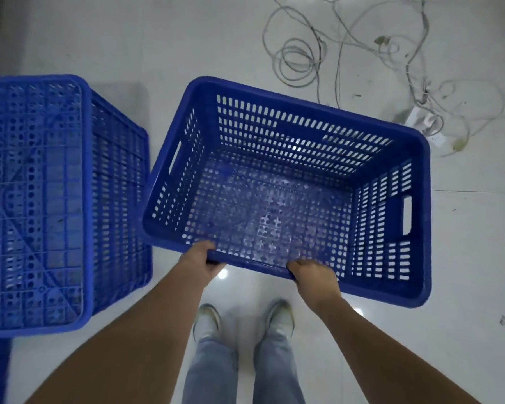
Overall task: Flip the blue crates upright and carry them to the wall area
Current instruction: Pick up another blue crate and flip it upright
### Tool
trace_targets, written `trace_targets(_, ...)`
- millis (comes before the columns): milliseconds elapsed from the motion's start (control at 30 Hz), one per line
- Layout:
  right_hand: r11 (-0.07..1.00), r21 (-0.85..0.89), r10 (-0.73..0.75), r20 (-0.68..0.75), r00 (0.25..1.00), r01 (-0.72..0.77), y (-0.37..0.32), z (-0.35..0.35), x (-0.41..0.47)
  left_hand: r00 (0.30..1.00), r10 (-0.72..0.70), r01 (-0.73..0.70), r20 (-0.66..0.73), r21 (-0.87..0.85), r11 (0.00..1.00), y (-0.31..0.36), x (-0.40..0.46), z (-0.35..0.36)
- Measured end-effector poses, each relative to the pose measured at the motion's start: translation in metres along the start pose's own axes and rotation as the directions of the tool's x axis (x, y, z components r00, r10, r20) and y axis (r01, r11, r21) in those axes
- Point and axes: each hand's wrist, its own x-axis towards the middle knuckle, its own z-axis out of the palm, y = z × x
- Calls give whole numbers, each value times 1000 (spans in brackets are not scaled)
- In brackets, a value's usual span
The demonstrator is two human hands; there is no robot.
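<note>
While both hands grip the upright crate (286, 182), cables (301, 58) litter the pale floor (158, 39).

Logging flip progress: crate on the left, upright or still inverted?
Inverted. The left crate shows its ribbed underside facing up; no open interior is visible.

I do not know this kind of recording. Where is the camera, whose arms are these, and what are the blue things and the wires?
There is no machine here. A person wears the camera on the head, so it looks down at their own arms, legs and shoes. The left hand and right hand both grip the near rim of an upright blue crate, open side up and empty. To its left stands a second crate upside down: you see its ribbed bottom. It has not been flipped yet. On the pale floor beyond lie loose white cables and a power strip.
</note>
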Motion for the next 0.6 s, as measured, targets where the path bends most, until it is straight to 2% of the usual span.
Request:
trace_targets(67, 999, 13, 30, 107, 994, -31, 3, 9, -1, 999, -37, 37, -7, 5, 999, -11, 2, -4)
trace_targets(233, 997, 18, 72, 203, 977, -77, 2, 38, -3, 993, -105, 112, -55, 141, 984, -36, 18, -21)
trace_targets(433, 995, 28, 83, 353, 932, -99, 12, 79, -5, 977, -192, 202, -96, 104, 974, -72, 36, -40)
trace_targets(600, 994, 13, 100, 363, 927, -112, 25, 104, -17, 960, -257, 268, -110, 105, 958, -103, 46, -54)
